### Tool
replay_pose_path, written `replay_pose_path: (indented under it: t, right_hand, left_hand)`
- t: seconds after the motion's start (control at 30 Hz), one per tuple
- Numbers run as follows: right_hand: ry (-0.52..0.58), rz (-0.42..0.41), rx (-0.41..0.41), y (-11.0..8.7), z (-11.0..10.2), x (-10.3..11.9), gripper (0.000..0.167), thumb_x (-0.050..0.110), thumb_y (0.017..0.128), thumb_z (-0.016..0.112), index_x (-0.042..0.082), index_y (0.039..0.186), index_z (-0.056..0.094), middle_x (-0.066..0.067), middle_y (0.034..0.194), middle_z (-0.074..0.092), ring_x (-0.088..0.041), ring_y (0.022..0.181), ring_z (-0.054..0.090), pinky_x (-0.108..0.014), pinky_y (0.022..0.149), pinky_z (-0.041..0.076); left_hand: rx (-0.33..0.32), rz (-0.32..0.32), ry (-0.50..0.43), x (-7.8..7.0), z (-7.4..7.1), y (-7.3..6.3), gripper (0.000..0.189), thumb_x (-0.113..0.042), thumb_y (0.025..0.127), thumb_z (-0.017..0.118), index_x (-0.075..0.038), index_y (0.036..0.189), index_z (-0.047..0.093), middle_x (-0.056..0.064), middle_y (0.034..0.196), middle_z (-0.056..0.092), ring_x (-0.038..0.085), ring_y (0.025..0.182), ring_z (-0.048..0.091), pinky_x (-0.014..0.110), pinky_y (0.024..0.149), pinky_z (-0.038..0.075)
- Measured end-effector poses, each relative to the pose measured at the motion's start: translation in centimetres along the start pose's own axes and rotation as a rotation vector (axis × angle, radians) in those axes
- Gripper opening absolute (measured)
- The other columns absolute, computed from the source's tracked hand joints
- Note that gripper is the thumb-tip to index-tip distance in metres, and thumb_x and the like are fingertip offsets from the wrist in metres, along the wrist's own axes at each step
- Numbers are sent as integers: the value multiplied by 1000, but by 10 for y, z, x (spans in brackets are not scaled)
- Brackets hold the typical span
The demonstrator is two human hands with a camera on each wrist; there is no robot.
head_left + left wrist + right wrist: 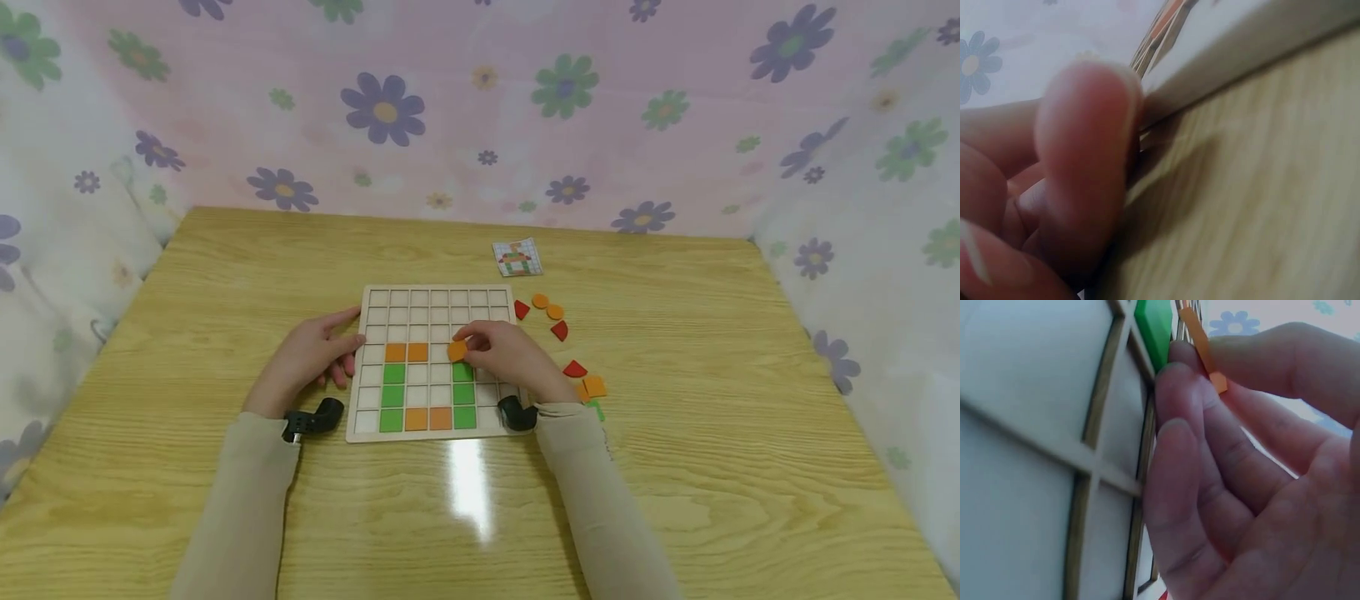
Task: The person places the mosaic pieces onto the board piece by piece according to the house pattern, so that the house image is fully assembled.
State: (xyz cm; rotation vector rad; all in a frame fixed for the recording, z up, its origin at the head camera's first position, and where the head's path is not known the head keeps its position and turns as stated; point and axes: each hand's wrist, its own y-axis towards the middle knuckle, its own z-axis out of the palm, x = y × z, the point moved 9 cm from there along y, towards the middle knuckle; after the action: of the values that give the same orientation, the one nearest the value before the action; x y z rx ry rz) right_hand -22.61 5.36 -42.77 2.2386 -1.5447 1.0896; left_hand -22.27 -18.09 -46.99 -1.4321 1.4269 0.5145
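A wooden grid board (438, 323) lies on the table with several green square tiles (465, 393) and orange square tiles (406, 352) set in its cells. My right hand (510, 354) is over the board's right half and pinches an orange square tile (457, 351) between thumb and fingers, just above the right green column. In the right wrist view the same orange tile (1200, 347) stands tilted at the fingertips, close to a green tile (1155, 331). My left hand (311, 354) touches the board's left edge with relaxed fingers; its thumb (1088, 137) shows beside that edge in the left wrist view.
Right of the board lie red quarter-circle pieces (559, 331), orange round pieces (541, 301), loose orange squares (595, 386) and a green piece (597, 410) partly under the right sleeve. A small printed pattern card (517, 257) lies behind the board. Flowered cloth (480, 108) hangs around the table.
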Motion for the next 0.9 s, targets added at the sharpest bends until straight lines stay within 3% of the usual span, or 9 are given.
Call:
replay_pose_path:
  t: [0.27,0.9]
  right_hand:
    - [-63,15,10,4,5,5,24,19,85,59,19,108,62,6,90,57,-13,81,50,-27,75,42]
    - [-217,23,-58,7,9,18,23,28,83,64,20,104,63,8,78,55,-11,70,50,-25,62,40]
  left_hand:
    - [15,-7,2,3,1,1,62,-40,87,56,-29,141,27,13,65,61,26,51,58,31,39,41]
    - [24,-13,18,-2,0,1,62,-38,88,55,-29,142,25,13,65,61,26,51,59,31,40,41]
